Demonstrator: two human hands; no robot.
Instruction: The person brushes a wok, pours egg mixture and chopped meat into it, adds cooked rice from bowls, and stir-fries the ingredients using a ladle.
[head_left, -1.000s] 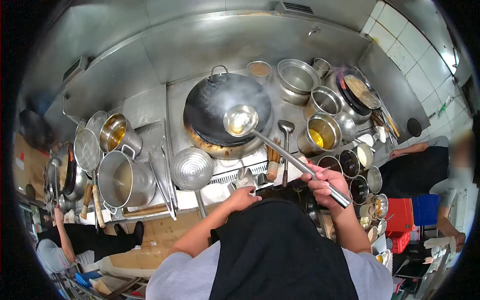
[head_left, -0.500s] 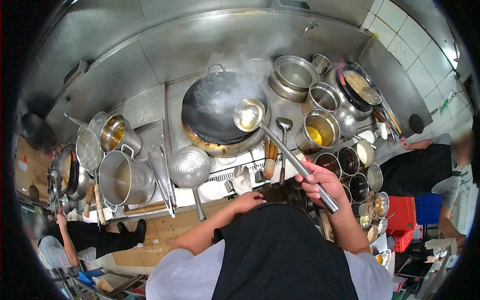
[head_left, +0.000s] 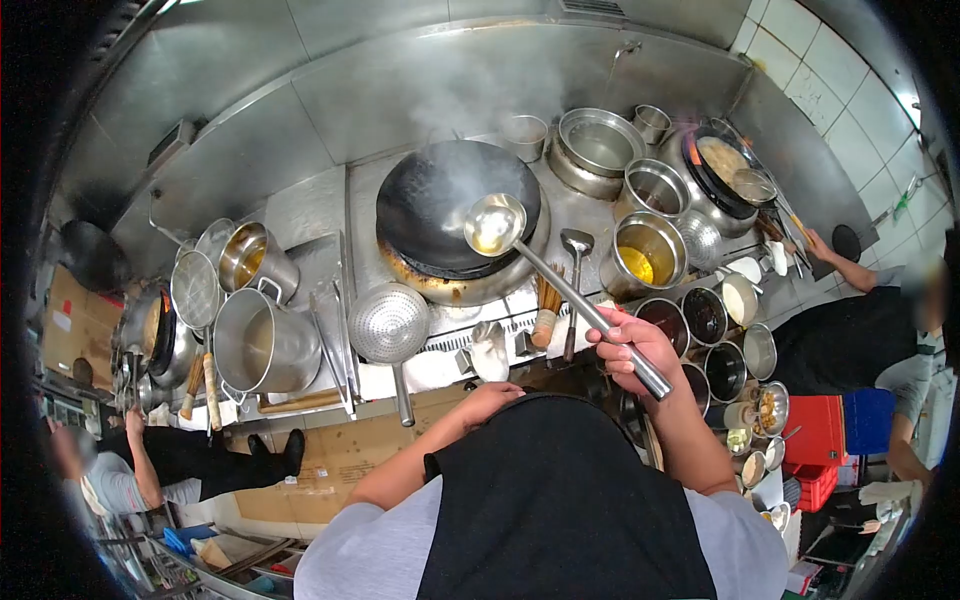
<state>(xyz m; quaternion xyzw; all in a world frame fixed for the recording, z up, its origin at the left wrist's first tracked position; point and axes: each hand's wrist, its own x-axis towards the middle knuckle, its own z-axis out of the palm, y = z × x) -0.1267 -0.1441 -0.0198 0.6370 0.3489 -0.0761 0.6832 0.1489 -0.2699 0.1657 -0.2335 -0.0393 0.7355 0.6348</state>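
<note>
My right hand (head_left: 637, 350) is wrapped round the handle of a long steel ladle (head_left: 497, 226). Its bowl hangs over the right side of a black wok (head_left: 430, 185), holding a little yellow liquid. Pale steam rises from the wok, which sits on a scorched burner ring. My left hand (head_left: 490, 402) is low at the front of my apron, near a crumpled white cloth (head_left: 489, 352); its fingers are partly hidden by the apron. A perforated skimmer (head_left: 389, 323) lies left of the cloth. To the right are a bamboo brush (head_left: 547, 312) and a spatula (head_left: 575, 245).
A pot of yellow oil (head_left: 643, 258) and other steel pots stand right of the wok. Several seasoning containers (head_left: 704, 312) line my right side. A large stockpot (head_left: 262, 345) stands left. Co-workers (head_left: 870, 325) (head_left: 140, 470) are at both sides, beside other woks.
The whole view has shifted slightly right. The ladle bowl now sits a little further left over the wok. The right co-worker's hand has moved further back, toward the far wok's tools.
</note>
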